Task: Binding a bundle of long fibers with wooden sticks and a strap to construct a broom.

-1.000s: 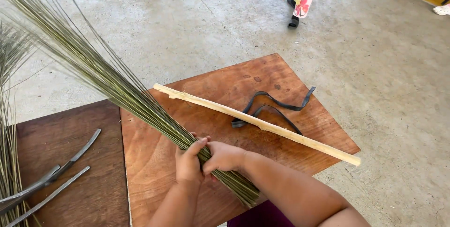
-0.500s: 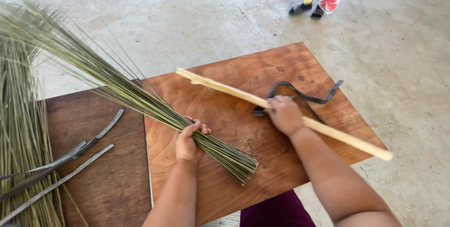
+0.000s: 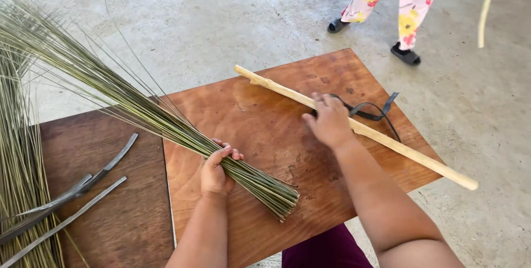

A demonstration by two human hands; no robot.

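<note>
Two hands busy, left hand [image 3: 217, 169] gripping reed bundle [image 3: 166, 121], right hand [image 3: 331, 121] on wooden stick [image 3: 387, 138]

No packages, labels, signs or screens anywhere in view.
</note>
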